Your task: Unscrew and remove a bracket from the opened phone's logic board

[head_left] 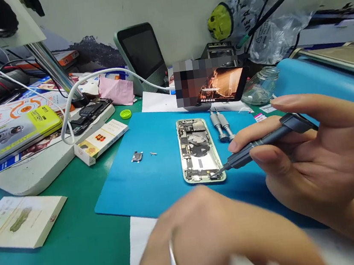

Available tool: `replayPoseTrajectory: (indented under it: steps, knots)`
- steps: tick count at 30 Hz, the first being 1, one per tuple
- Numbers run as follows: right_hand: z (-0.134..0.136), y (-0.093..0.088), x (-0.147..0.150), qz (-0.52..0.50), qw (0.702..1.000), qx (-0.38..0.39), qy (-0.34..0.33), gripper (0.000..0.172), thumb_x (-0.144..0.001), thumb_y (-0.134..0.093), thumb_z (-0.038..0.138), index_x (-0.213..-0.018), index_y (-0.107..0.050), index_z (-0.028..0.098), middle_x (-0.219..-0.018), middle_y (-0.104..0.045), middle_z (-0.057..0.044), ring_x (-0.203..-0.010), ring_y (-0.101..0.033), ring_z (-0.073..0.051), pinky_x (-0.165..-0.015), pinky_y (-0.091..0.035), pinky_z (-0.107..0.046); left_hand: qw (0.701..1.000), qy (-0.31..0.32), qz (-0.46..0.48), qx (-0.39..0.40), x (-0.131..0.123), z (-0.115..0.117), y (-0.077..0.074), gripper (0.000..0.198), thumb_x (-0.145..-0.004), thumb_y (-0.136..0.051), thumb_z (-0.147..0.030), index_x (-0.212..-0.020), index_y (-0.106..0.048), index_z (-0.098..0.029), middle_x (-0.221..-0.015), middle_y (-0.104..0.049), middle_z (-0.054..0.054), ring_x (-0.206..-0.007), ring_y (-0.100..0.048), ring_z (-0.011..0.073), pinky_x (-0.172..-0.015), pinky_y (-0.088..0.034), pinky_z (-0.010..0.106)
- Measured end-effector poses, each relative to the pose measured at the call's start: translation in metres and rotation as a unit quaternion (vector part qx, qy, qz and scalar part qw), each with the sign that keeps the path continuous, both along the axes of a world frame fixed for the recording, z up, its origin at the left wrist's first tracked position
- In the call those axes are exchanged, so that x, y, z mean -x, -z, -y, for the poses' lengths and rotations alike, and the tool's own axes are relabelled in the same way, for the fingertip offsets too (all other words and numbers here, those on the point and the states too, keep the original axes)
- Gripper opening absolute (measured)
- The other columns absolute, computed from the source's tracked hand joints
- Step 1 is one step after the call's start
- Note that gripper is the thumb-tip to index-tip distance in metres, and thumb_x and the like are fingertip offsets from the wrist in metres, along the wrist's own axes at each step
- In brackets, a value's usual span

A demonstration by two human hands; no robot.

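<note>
An opened phone (pixel 200 162) lies on the blue work mat (pixel 129 190), its inner parts and bare metal frame showing. My right hand (pixel 313 163) is closed on a dark grey screwdriver (pixel 247 152), the fingers wrapped round its shaft and index finger near its rear end. The driver's tip reaches the phone's lower right corner. My left hand (pixel 205 236), wearing a silver ring, is in the foreground below the phone, blurred, and its fingertips are hidden. On the mat left of the phone lie a small metal-and-black part (pixel 137 156) and a tiny silver piece (pixel 153 153).
Two grey screwdrivers (pixel 220 123) lie right of the phone. Behind stand a phone playing a video (pixel 219 85), a glass jar (pixel 263 83) and a dark-screened display (pixel 140 46). At left are a microscope stand base (pixel 40 177), a battery box (pixel 16 135) and a white card box (pixel 23 220).
</note>
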State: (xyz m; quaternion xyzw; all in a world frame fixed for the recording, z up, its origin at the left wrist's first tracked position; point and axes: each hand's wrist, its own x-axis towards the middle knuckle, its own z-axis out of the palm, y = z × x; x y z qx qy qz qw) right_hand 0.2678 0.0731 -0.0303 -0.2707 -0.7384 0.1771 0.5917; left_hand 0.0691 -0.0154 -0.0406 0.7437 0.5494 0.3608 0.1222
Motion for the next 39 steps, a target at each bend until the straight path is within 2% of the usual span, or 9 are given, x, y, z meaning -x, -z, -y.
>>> replayPoseTrajectory:
  steps: [3, 5, 11, 15, 19, 28, 31, 36, 39]
  knots:
    - [-0.002, -0.001, 0.000, -0.011, 1.000, 0.014, -0.013, 0.040, -0.100, -0.077, 0.019, -0.135, -0.068, 0.033, -0.093, -0.074, -0.001, -0.071, -0.077, -0.017, -0.060, -0.068, -0.027, 0.996, 0.019, 0.075, -0.052, -0.004, -0.010, -0.009, 0.039, -0.102, -0.054, -0.017, -0.131, -0.065, -0.043, -0.105, -0.073, -0.003, -0.091, -0.070, 0.0170, -0.080, -0.062, 0.035]
    - [-0.003, -0.003, 0.001, -0.017, 1.000, 0.025, 0.000, 0.034, -0.102, -0.075, 0.024, -0.134, -0.068, 0.035, -0.087, -0.075, 0.000, -0.071, -0.077, -0.019, -0.058, -0.067, -0.028, 0.996, -0.004, 0.069, -0.060, -0.010, -0.016, -0.007, 0.032, -0.104, -0.058, -0.017, -0.129, -0.063, -0.035, -0.113, -0.070, -0.002, -0.101, -0.066, 0.0154, -0.085, -0.057, 0.031]
    - [0.000, -0.003, -0.009, 0.038, 0.999, -0.030, -0.020, 0.045, -0.101, -0.075, 0.020, -0.143, -0.067, 0.035, -0.101, -0.080, -0.003, -0.072, -0.080, -0.019, -0.073, -0.072, -0.032, 0.996, -0.001, 0.017, -0.087, -0.023, -0.024, 0.010, 0.033, -0.105, -0.063, -0.025, -0.137, -0.062, -0.032, -0.119, -0.067, 0.000, -0.111, -0.057, 0.0203, -0.091, -0.049, 0.034]
    - [0.003, -0.001, -0.021, 0.142, 0.983, -0.080, -0.081, 0.074, -0.095, -0.078, 0.010, -0.160, -0.052, 0.034, -0.110, -0.086, -0.006, -0.088, -0.085, -0.022, -0.075, -0.074, -0.030, 0.995, 0.005, -0.012, -0.103, -0.017, -0.027, 0.010, 0.031, -0.106, -0.063, -0.023, -0.133, -0.061, -0.037, -0.116, -0.069, -0.003, -0.107, -0.061, 0.0198, -0.085, -0.049, 0.034]
    - [0.005, -0.004, -0.024, 0.158, 0.978, -0.082, -0.111, 0.081, -0.095, -0.077, 0.008, -0.165, -0.046, 0.034, -0.115, -0.087, -0.007, -0.092, -0.086, -0.023, -0.079, -0.075, -0.033, 0.988, 0.035, -0.061, -0.136, -0.009, -0.029, 0.010, 0.029, -0.105, -0.066, -0.021, -0.130, -0.062, -0.035, -0.116, -0.072, -0.004, -0.104, -0.063, 0.0174, -0.086, -0.052, 0.031]
    - [0.008, -0.005, -0.019, 0.179, 0.975, -0.066, -0.116, 0.090, -0.099, -0.073, 0.010, -0.174, -0.030, 0.035, -0.133, -0.082, -0.010, -0.103, -0.085, -0.024, -0.094, -0.072, -0.037, 0.987, -0.024, 0.029, -0.157, -0.021, -0.024, 0.012, 0.027, -0.105, -0.064, -0.015, -0.125, -0.065, -0.033, -0.110, -0.069, -0.004, -0.102, -0.056, 0.0169, -0.096, -0.044, 0.031]
    - [0.008, -0.006, -0.018, 0.196, 0.974, -0.058, -0.092, 0.094, -0.097, -0.070, 0.007, -0.175, -0.027, 0.037, -0.127, -0.084, -0.009, -0.093, -0.085, -0.024, -0.086, -0.073, -0.037, 0.986, -0.025, 0.036, -0.160, -0.019, -0.024, 0.013, 0.032, -0.103, -0.065, -0.015, -0.129, -0.065, -0.034, -0.113, -0.069, -0.003, -0.105, -0.056, 0.0178, -0.096, -0.045, 0.031]
    - [0.006, -0.016, -0.021, 0.206, 0.972, -0.072, -0.092, 0.096, -0.091, -0.075, 0.004, -0.171, -0.036, 0.039, -0.104, -0.087, -0.004, -0.082, -0.084, -0.025, -0.082, -0.074, -0.037, 0.994, -0.041, 0.000, -0.103, -0.017, -0.024, 0.020, 0.042, -0.102, -0.062, -0.015, -0.141, -0.058, -0.032, -0.121, -0.067, 0.001, -0.112, -0.057, 0.0219, -0.094, -0.049, 0.035]
    - [0.006, -0.021, -0.022, 0.241, 0.967, -0.039, -0.074, 0.068, -0.092, -0.076, 0.009, -0.153, -0.062, 0.034, -0.104, -0.087, -0.004, -0.084, -0.086, -0.026, -0.085, -0.075, -0.036, 0.995, -0.051, -0.030, -0.077, -0.011, -0.024, 0.023, 0.047, -0.101, -0.060, -0.014, -0.143, -0.052, -0.032, -0.123, -0.067, 0.003, -0.110, -0.060, 0.0251, -0.090, -0.052, 0.040]
